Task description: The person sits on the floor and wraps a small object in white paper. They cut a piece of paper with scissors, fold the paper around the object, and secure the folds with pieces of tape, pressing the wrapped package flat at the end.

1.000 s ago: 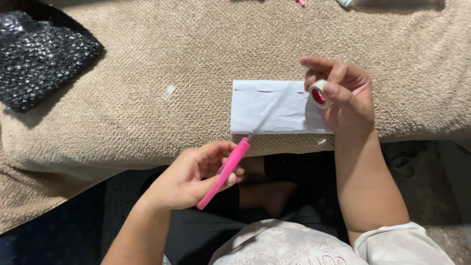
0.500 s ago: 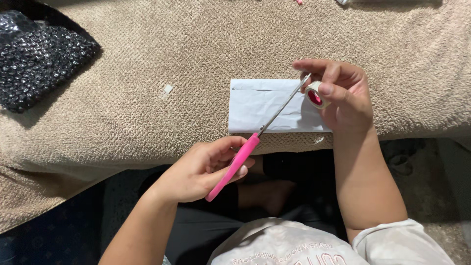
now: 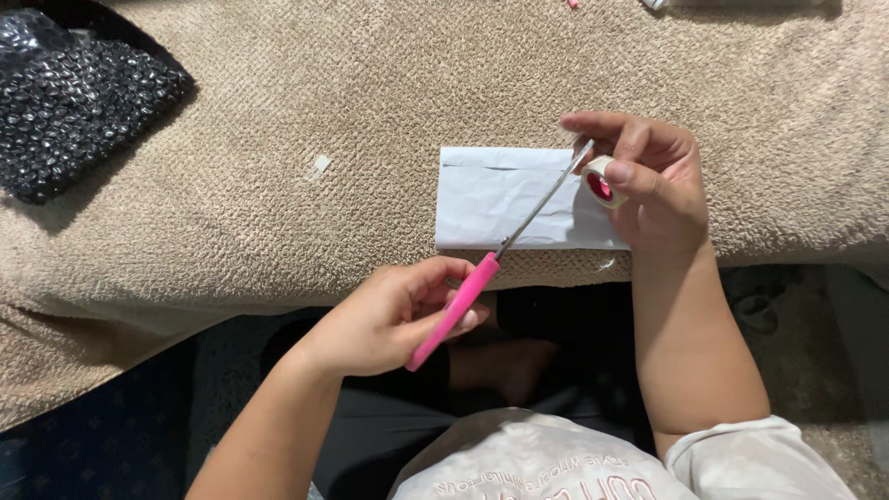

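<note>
Scissors [image 3: 482,264] with pink handles sit in your left hand [image 3: 384,319], which is closed around the handles near the edge of the tan textured blanket [image 3: 278,185]. The thin metal blades run up and to the right from the handles, crossing over the white folded paper [image 3: 491,199], and the tips reach the fingers of your right hand [image 3: 648,181]. The blades appear nearly together; you cannot tell from this view whether they are fully closed.

Your right hand is curled around a small roll of tape [image 3: 600,181], cream on the outside with a red core. The thumb presses on the roll's near side and the index finger arches over its far side. The hand rests over the right end of the white folded paper and hides that end.

The white folded paper lies flat on the blanket, close to the blanket's near edge, with its long sides running left to right. A crease or fold line shows along its far edge.

A small pale scrap [image 3: 319,167] lies on the blanket to the left of the paper, well apart from it. A sheet of dark bubble wrap [image 3: 74,102] lies at the far left corner. Your dark-clothed lap [image 3: 519,370] shows below the blanket's near edge.
</note>
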